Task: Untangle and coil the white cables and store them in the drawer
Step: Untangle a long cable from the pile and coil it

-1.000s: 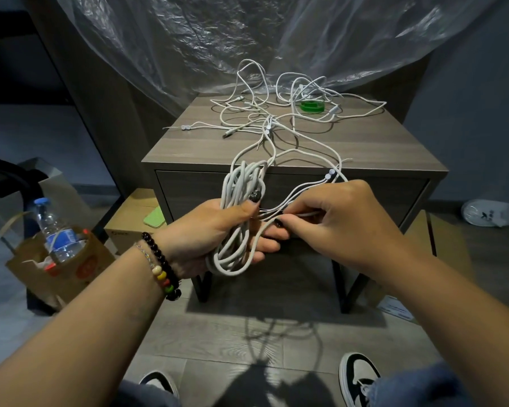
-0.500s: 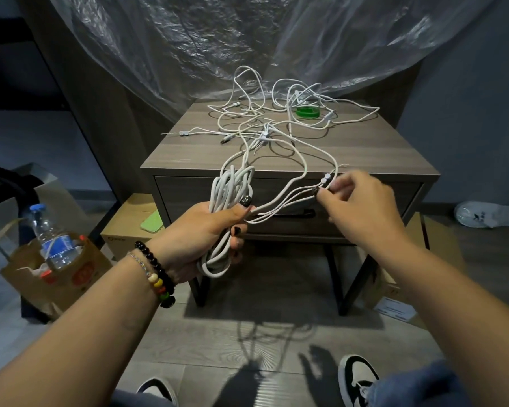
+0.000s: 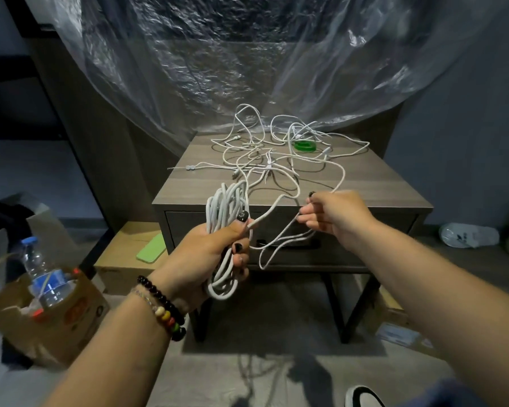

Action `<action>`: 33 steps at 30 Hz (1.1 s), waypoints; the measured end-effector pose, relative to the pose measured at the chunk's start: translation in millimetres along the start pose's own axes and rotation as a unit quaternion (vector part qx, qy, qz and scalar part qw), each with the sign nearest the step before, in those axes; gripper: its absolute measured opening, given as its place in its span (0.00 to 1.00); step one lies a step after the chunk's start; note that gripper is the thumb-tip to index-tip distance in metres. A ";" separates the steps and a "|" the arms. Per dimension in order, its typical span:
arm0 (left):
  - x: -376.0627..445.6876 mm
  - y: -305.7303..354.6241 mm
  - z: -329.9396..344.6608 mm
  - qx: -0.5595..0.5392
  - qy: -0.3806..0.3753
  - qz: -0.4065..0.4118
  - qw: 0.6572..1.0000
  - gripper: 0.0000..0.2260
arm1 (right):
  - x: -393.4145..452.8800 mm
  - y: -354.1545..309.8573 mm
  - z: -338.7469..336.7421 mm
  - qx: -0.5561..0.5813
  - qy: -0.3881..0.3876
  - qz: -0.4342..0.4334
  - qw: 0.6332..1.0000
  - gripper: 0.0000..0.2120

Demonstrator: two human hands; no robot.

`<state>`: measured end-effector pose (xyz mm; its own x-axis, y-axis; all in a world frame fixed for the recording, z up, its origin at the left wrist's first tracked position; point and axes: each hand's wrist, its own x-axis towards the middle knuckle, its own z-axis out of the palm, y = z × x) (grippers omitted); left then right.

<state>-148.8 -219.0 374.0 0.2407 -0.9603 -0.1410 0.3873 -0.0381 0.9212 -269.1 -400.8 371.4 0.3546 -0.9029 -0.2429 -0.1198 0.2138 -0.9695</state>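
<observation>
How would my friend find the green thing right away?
Look at the grey wooden nightstand under the plastic sheet. Near its back right corner, amid the tangled white cables, lies a green ring. It is the only green thing on the tabletop.

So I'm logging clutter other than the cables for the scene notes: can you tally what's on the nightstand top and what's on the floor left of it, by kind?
Green tape roll on the nightstand: 1
Cardboard box: 1
Green phone on that box: 1
Paper bag: 1
Water bottle in the bag: 1
Total: 5
</observation>
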 end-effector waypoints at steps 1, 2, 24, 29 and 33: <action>0.5 1.8 -1.8 -0.004 0.015 0.004 1.000 0.08 | 4.5 -8.9 1.8 -0.019 -0.002 -0.013 1.000 0.06; 0.8 3.4 -3.6 -0.010 0.029 0.008 1.000 0.07 | 8.5 -16.1 4.7 -0.043 -0.010 -0.027 0.999 0.06; 13.4 -51.1 -28.6 0.466 0.120 0.094 0.872 0.09 | -8.3 182.7 9.4 -0.241 -0.010 -0.239 0.941 0.27; 9.4 -71.3 -41.5 0.628 0.074 0.078 0.770 0.15 | 10.6 253.8 0.0 -0.494 -0.121 -0.172 0.844 0.14; 15.3 -84.0 -44.6 0.694 0.039 0.048 0.718 0.14 | 34.2 300.8 -8.2 -0.593 -0.211 -0.096 0.771 0.15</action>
<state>-137.9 -218.2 278.3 0.2770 -0.9606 -0.0234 -0.8802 -0.2634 0.3948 -300.7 -370.4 71.7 0.7112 -0.6206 -0.3302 -0.7030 -0.6253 -0.3388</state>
